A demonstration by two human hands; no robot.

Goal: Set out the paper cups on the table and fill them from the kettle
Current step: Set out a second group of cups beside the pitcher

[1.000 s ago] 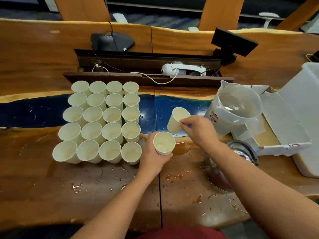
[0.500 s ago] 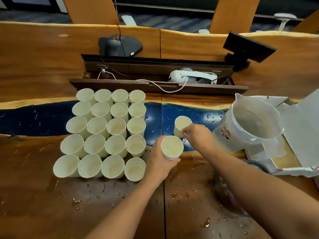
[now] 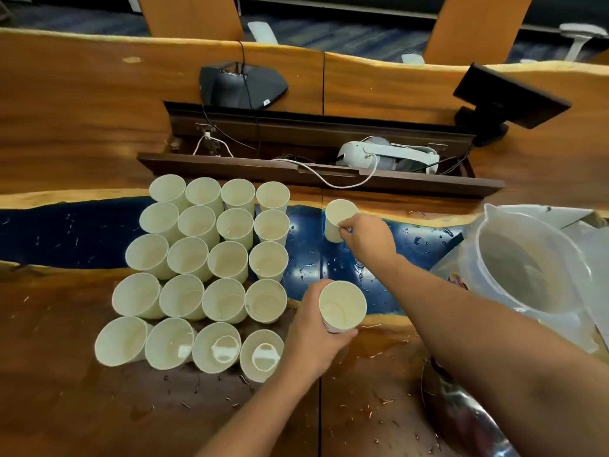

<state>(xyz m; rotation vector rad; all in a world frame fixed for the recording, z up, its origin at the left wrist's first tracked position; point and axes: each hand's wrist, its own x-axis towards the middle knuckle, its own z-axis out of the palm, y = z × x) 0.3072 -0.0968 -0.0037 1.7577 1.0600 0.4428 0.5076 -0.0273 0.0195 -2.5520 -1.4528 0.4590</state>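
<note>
Several white paper cups (image 3: 227,262) stand upright in a tight block on the wooden table (image 3: 66,390), left of centre. My right hand (image 3: 365,240) pinches the rim of a single paper cup (image 3: 336,214) that stands on the blue strip to the right of the block's far row. My left hand (image 3: 311,338) grips a stack of paper cups (image 3: 342,306) just right of the block's near rows. A metal kettle (image 3: 461,413) shows at the lower right, partly hidden under my right forearm.
A clear plastic jug (image 3: 527,262) sits at the right on white packaging (image 3: 580,225). Behind the cups is an open cable trough (image 3: 316,150) with a white device and cords. Water drops lie scattered on the tabletop.
My right hand has carried the single cup farther away and set it level with the block's far row. My left hand stays beside the block with the stack.
</note>
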